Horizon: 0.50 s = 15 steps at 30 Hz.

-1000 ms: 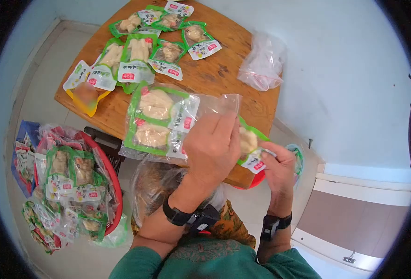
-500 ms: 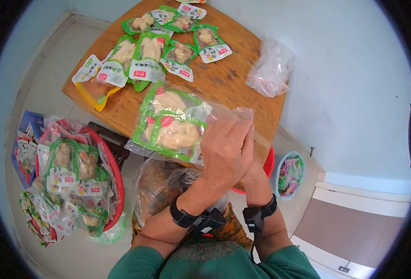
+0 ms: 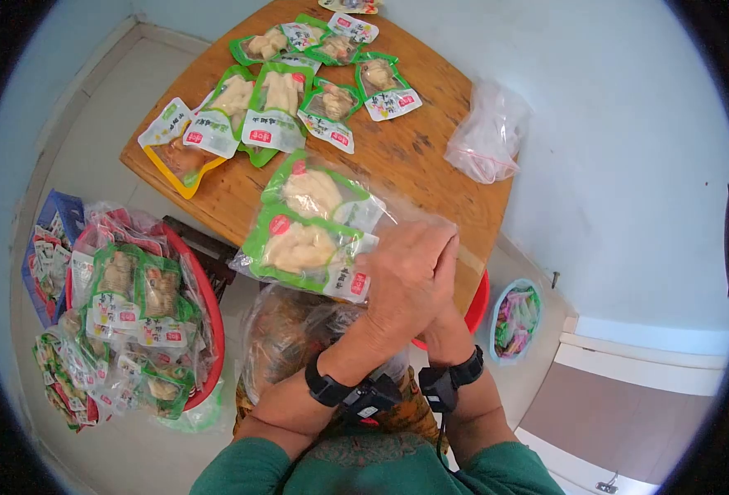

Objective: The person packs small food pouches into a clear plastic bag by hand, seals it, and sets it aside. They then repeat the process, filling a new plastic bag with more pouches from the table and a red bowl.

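A clear plastic bag (image 3: pixel 388 213) holding green-edged food packets (image 3: pixel 299 247) with pale contents is held over the near edge of the table. Its right end is gathered in my left hand (image 3: pixel 402 268), whose fingers are closed on it. My right hand (image 3: pixel 442 315) is pressed against the left one at that same end, largely hidden behind it; its fingers do not show clearly. Through the film, two packets lie one above the other, their white label ends toward my hands.
Several green-edged packets (image 3: pixel 282 95) and a yellow-edged packet (image 3: pixel 185 159) lie on the wooden table (image 3: pixel 418 157). A bundle of clear bags (image 3: pixel 490 136) sits at its right edge. A red basin (image 3: pixel 214 330) of bagged packets stands at left, a pale-blue bin (image 3: pixel 516 322) at right.
The view has shifted slightly, so the table appears lower and further right. In the bag, the packets' label ends now show more fully. Both hands stay together at the bag's end.
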Available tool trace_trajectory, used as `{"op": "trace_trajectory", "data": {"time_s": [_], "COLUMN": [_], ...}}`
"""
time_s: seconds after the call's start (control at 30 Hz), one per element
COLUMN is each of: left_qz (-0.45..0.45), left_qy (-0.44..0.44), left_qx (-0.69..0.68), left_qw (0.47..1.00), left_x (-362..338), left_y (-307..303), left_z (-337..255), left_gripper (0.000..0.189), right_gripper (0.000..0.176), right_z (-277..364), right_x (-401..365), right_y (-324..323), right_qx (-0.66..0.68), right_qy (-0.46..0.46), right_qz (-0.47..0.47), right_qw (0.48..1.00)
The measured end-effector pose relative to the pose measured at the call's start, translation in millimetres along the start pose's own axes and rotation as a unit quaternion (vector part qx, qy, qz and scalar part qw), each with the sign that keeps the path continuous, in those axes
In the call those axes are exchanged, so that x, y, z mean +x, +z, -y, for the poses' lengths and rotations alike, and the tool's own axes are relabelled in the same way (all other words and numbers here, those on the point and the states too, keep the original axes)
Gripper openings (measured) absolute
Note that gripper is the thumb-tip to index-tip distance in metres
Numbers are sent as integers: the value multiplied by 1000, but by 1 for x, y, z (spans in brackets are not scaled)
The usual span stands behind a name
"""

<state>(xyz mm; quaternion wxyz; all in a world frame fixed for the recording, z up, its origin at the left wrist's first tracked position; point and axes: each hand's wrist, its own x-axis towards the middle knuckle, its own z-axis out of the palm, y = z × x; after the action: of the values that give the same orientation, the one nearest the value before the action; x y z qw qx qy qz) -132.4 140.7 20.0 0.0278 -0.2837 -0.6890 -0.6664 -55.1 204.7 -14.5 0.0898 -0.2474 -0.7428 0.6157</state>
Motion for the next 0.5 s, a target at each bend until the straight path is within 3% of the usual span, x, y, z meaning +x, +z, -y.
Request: {"op": "trace_trajectory", "data": {"time_s": [0.23,0.3,0.43,0.5], "left_qz": [-36,-17,-17,8], "left_qy": [27,-31,-61,-175], "left_qx": [-13,-44,-88,-180], "left_qw": [999,998,994,968], "left_x": [4,5,10,10], "left_y": [1,-1,-7,-10], "left_z": [4,5,7,8], "left_gripper": [13,11,9,8], "right_gripper": [35,33,30,21], "right_z": [2,4,20,58], "right_x": [0,0,4,16], "right_y": [2,2,-1,-19], "right_qx": [-23,-30,-42,-166], "right_qy": [-22,-29,-43,77], "right_qz": [-13,-14,-15,4], "right_qw": [999,999,998,983]}}
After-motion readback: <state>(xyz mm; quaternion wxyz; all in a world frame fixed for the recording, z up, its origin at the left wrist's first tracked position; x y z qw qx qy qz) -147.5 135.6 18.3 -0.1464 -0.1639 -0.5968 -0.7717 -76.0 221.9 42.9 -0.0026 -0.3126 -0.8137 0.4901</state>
